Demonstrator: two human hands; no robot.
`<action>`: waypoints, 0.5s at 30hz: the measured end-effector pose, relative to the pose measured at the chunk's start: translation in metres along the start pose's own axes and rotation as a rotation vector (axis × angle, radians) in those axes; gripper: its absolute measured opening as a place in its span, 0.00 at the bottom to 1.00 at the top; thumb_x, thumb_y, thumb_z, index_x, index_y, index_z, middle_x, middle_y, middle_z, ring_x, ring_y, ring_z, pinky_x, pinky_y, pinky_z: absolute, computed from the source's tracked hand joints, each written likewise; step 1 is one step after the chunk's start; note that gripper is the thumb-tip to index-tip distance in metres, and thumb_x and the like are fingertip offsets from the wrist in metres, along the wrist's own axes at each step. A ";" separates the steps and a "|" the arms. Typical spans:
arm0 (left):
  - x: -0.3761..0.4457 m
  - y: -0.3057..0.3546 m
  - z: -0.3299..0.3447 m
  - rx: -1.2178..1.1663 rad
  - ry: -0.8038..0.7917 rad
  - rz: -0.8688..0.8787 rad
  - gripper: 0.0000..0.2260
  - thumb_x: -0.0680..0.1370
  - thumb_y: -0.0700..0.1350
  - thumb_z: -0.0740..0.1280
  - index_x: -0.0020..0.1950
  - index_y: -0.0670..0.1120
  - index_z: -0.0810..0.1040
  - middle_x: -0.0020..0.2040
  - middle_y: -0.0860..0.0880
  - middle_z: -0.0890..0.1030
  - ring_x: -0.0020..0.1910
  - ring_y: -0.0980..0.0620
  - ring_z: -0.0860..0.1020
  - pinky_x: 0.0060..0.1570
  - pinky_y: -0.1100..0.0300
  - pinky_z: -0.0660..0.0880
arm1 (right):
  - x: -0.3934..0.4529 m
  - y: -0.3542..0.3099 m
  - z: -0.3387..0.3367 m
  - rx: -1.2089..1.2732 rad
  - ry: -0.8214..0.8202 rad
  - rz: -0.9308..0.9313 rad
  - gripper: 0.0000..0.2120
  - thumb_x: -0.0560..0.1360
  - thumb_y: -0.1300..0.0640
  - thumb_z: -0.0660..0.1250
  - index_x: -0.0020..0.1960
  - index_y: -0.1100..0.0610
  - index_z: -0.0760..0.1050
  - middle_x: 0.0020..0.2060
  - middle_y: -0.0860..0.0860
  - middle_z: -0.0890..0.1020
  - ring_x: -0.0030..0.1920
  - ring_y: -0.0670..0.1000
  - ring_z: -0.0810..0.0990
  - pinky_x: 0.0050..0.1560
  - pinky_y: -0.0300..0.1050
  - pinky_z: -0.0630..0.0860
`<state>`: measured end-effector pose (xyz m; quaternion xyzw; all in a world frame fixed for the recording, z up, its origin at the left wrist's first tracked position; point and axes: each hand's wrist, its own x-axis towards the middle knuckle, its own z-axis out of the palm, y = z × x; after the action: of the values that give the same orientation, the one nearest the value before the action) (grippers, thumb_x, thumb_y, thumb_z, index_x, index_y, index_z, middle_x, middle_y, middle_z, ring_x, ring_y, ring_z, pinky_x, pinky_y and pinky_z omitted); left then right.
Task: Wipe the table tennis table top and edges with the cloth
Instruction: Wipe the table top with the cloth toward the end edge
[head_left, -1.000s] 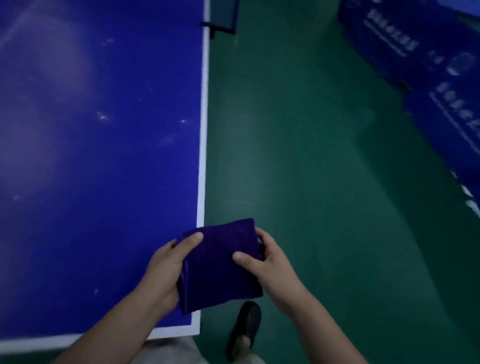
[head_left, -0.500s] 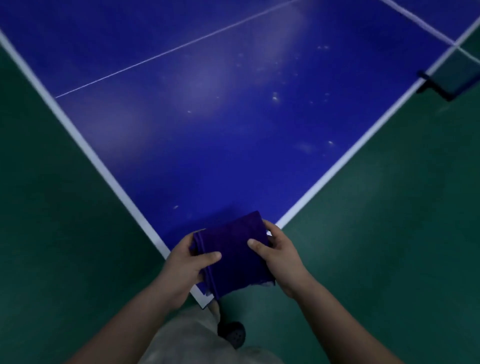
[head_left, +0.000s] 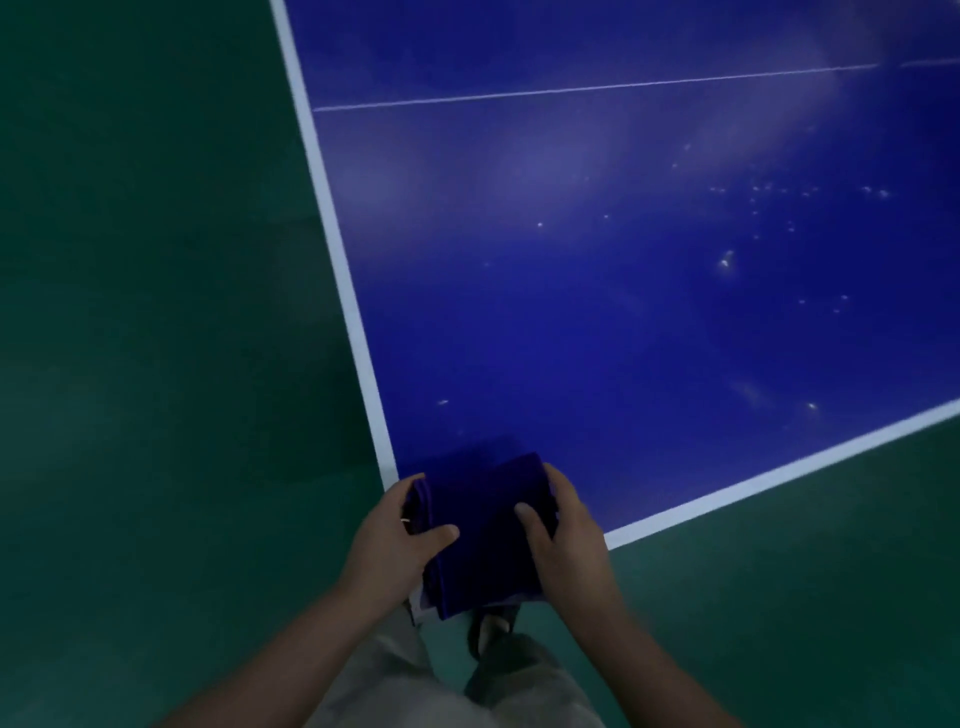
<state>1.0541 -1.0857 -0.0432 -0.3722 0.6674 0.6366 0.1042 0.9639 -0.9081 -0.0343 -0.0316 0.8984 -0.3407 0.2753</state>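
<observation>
Head view looks down on the near corner of the blue table (head_left: 597, 312), and the corner itself sits hidden under a folded dark cloth (head_left: 483, 535). One white edge line (head_left: 332, 218) runs from the corner away to the far left, and the other white border (head_left: 779, 475) climbs off to the right. A thin white centre line (head_left: 571, 91) crosses the far part of the top. Pale specks (head_left: 769, 195) dot the blue surface on the right side, with a few more scattered nearer the corner. Green floor (head_left: 156, 312) spreads wide on the left of the table and again on the near right, so both edges have open room beside them.

Now the grip. The left hand (head_left: 397, 540) holds the cloth's left side, thumb laid across the top and fingers curled round the folded edge. The right hand (head_left: 563, 540) grips the right side, thumb on top and fingers wrapped behind. Both hands are closed on the cloth, holding it just over the corner; whether it touches the top, I cannot tell. Below the cloth, light trousers (head_left: 415, 686) and a dark shoe (head_left: 491, 631) show on the floor.
</observation>
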 end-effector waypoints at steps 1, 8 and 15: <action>-0.002 -0.005 0.004 -0.012 0.001 -0.002 0.27 0.73 0.41 0.76 0.68 0.52 0.72 0.56 0.57 0.80 0.51 0.61 0.80 0.52 0.63 0.79 | 0.002 0.005 0.001 -0.037 -0.008 -0.004 0.27 0.81 0.48 0.65 0.78 0.48 0.62 0.69 0.46 0.74 0.67 0.49 0.75 0.63 0.48 0.75; 0.001 -0.051 0.013 0.447 0.407 0.242 0.23 0.80 0.47 0.66 0.75 0.47 0.69 0.74 0.47 0.66 0.73 0.49 0.63 0.73 0.48 0.63 | 0.009 0.032 0.019 -0.498 0.133 -0.377 0.27 0.80 0.46 0.65 0.77 0.52 0.65 0.77 0.58 0.64 0.76 0.62 0.60 0.74 0.63 0.62; 0.017 -0.110 0.036 0.489 0.357 0.222 0.33 0.81 0.61 0.43 0.81 0.44 0.49 0.80 0.52 0.49 0.79 0.55 0.48 0.78 0.54 0.48 | 0.028 0.052 0.060 -0.785 -0.018 -0.581 0.28 0.81 0.34 0.45 0.79 0.43 0.57 0.81 0.49 0.53 0.80 0.62 0.47 0.74 0.70 0.43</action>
<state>1.0993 -1.0489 -0.1449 -0.3667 0.8449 0.3894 0.0016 0.9783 -0.9113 -0.1172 -0.3854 0.9106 -0.0385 0.1439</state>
